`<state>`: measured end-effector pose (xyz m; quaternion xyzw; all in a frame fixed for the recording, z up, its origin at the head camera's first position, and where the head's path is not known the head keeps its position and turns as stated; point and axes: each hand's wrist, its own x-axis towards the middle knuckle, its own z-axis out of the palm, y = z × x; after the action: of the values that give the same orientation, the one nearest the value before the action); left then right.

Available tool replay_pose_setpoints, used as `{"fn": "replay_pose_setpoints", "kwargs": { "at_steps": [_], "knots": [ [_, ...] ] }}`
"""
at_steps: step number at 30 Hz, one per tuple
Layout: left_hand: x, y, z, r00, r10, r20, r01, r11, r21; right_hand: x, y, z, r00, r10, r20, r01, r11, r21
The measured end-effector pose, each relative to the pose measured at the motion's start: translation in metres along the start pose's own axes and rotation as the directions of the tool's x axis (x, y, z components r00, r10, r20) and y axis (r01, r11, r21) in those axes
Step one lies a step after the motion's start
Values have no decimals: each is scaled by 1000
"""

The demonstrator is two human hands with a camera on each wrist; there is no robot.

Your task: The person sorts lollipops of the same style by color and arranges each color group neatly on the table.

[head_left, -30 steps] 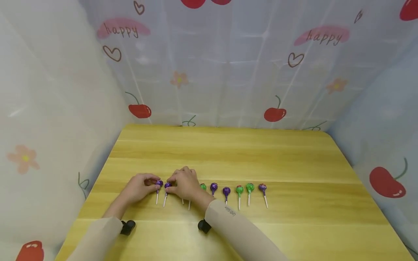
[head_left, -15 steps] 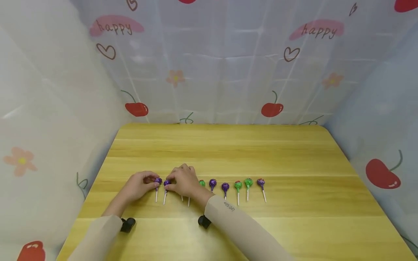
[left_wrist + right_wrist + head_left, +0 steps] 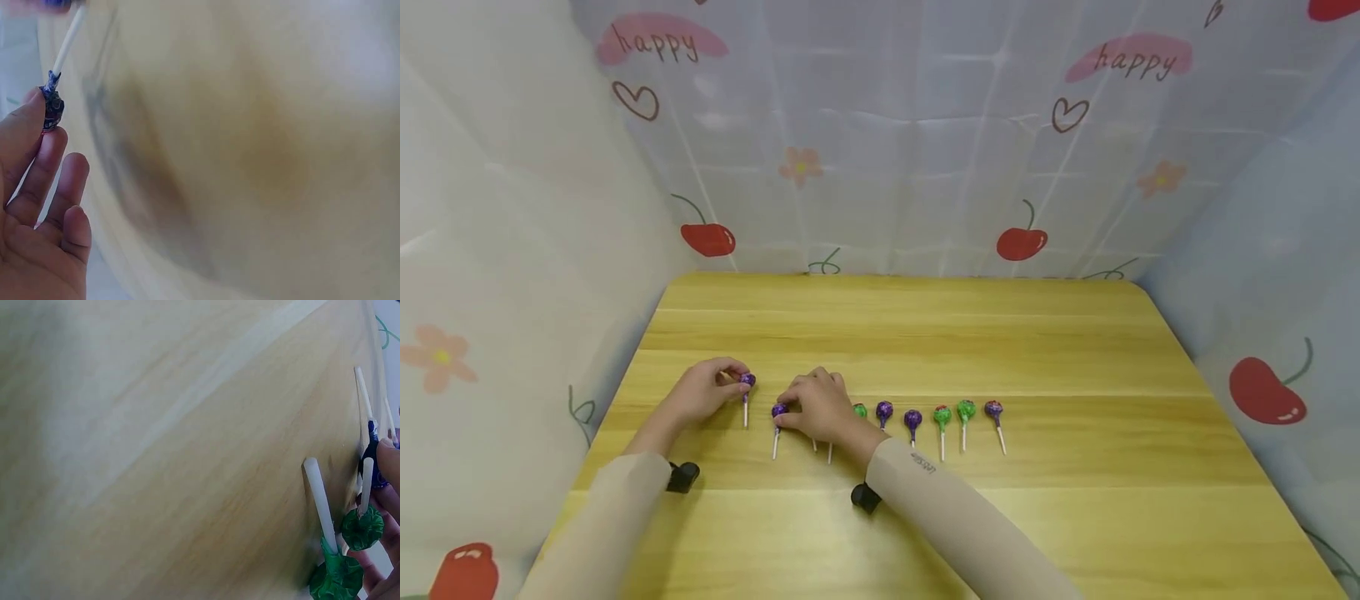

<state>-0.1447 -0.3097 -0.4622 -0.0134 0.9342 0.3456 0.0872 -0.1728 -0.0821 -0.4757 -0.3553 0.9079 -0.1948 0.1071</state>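
My left hand (image 3: pixel 698 393) pinches the wrapped head of a purple lollipop (image 3: pixel 747 381) between thumb and fingertips. In the left wrist view that lollipop (image 3: pixel 52 111) is raised, its white stick pointing up the frame and a shadow on the wood beside it. To its right, my right hand (image 3: pixel 822 408) holds the head of a second purple lollipop (image 3: pixel 779 411) between thumb and finger. Two green lollipops (image 3: pixel 337 578) show close by that hand in the right wrist view. In the head view, the hand partly covers them.
A row of more lollipops runs right across the wooden table (image 3: pixel 925 342), among them a purple one (image 3: pixel 913 418), a green one (image 3: pixel 966 409) and a purple one (image 3: pixel 994 409) at the end. A cherry-printed curtain (image 3: pixel 895 183) encloses the table's back and sides.
My left hand has moved up and left with its purple lollipop, widening the gap to the second one. My right hand has stayed at its lollipop. The head view has shifted slightly.
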Motion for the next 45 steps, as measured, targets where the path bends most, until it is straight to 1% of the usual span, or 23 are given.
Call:
{"fn": "replay_pose_setpoints", "kwargs": {
  "at_steps": [2,4,6,8,10,15,19,21,23,27,29,32,35,40,45],
  "knots": [
    [11,-1,-6,1000,5,-9,-4,1000,20,1,2,0,1000,1,-1,-1,1000,-2],
    [21,-1,-10,1000,4,-11,-4,999,32,2,4,0,1000,5,-1,-5,1000,-5],
    [29,-2,-10,1000,4,-3,-4,999,32,3,5,0,1000,11,1,-11,1000,-7],
    [34,-4,-8,1000,-1,15,1,1000,29,1,6,1,1000,16,10,-16,1000,-4],
    [37,-7,-6,1000,-6,25,5,1000,29,0,6,1,1000,17,16,-17,1000,2],
    [38,-17,-4,1000,-7,-2,7,1000,20,1,3,1,1000,6,19,-6,1000,7],
    [33,-19,-9,999,-30,-16,30,999,17,2,-2,-1,999,-14,29,14,1000,12],
    [34,-15,-10,999,-36,-12,36,999,17,1,-1,-5,999,-17,36,17,1000,8],
    [38,-9,-8,999,-33,-8,33,999,10,-1,3,-10,999,-12,39,11,1000,5],
    [51,9,-5,1000,-7,-8,7,1000,-13,-6,14,-23,999,27,26,-27,1000,-4],
    [57,17,-5,1000,1,-18,-2,1000,-24,-7,18,-29,999,46,11,-46,999,-11],
    [64,25,-7,1000,1,-23,-2,999,-33,-6,23,-36,998,56,-1,-56,998,-14],
    [66,26,-8,1000,-5,-21,5,1000,-24,-6,24,-38,999,52,11,-52,999,-2],
    [64,23,-6,1000,-1,-13,1,1000,-20,-6,22,-37,998,56,31,-56,998,4],
    [60,25,-7,1000,-21,-18,20,1000,-18,-5,19,-37,997,61,37,-62,998,19]
  ]
}}
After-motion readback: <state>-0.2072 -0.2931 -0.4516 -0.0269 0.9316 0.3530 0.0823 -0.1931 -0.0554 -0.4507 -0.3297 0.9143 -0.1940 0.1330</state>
